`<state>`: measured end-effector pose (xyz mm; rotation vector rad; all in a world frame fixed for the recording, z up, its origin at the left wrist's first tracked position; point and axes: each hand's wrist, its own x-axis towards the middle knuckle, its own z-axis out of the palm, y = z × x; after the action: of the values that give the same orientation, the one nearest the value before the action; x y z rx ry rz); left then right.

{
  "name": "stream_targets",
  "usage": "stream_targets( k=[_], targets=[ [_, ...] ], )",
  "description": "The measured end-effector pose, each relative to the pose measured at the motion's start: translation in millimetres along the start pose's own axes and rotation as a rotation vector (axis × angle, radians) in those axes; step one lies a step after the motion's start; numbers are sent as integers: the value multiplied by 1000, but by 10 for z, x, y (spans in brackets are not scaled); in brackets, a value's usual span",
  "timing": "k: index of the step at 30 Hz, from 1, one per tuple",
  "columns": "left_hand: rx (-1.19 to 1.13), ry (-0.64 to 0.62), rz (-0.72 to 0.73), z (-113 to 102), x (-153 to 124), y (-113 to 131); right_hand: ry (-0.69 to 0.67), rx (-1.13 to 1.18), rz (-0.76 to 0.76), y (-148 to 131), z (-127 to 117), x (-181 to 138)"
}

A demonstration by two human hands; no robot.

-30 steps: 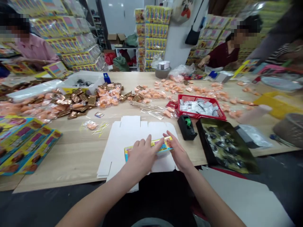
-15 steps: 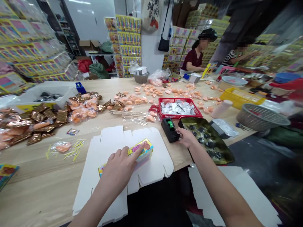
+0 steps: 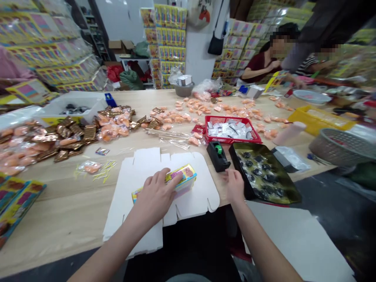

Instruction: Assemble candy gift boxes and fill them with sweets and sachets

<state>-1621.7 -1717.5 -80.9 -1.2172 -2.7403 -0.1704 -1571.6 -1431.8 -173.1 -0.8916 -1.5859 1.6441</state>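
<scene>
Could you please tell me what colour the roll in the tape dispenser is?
Green, on the black tape dispenser, seen in the head view.

Wooden table (image 3: pixel 73 211), white wall (image 3: pixel 196 58), stacked boxes (image 3: pixel 169 37).

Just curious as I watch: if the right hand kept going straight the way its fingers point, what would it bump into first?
Most likely the black tape dispenser, which sits just beyond the right hand. The dark tray lies close beside that line, so depth leaves some doubt.
</scene>
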Motion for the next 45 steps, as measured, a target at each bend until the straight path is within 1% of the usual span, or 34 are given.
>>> stream_targets(
  k=[2,4,6,8,9,12,16,18,20,24,30,33,36,39,42,45],
  targets=[
    [-53,28,56,-33,-28,-2,-148,3,-35,-223,19,-265],
    [-74,41,96,-61,-62,-11,-347,-11,-64,-466,87,-552],
    [-87,48,133,-72,-106,-27,-520,-27,-41,-660,208,-816],
    [-123,64,176,-67,-157,-51,-620,-14,29,-758,358,-1017],
    [-145,78,191,-61,-183,-64,-646,-1,60,-769,432,-1085],
    [-185,121,199,-45,-250,-90,-652,6,105,-704,599,-1171],
    [-168,106,202,-54,-274,-62,-597,-70,76,-595,673,-1138],
    [-135,88,185,-70,-250,-29,-595,-94,71,-574,673,-1121],
    [-111,66,143,-86,-206,-3,-622,-85,84,-562,660,-1121],
    [-131,40,64,-99,-116,-12,-672,7,89,-512,620,-1156],
    [-177,25,37,-102,-68,-32,-707,38,42,-394,578,-1161],
    [-226,39,-46,-100,5,22,-699,57,58,-379,571,-1175],
    [-301,31,-171,-89,121,99,-661,85,96,-396,567,-1211],
    [-273,52,-249,-70,206,162,-644,121,142,-404,578,-1237],
    [-199,77,-240,-46,217,190,-636,154,162,-357,609,-1256],
    [-140,91,-211,-9,190,197,-627,145,165,-236,613,-1271]
  ],
)
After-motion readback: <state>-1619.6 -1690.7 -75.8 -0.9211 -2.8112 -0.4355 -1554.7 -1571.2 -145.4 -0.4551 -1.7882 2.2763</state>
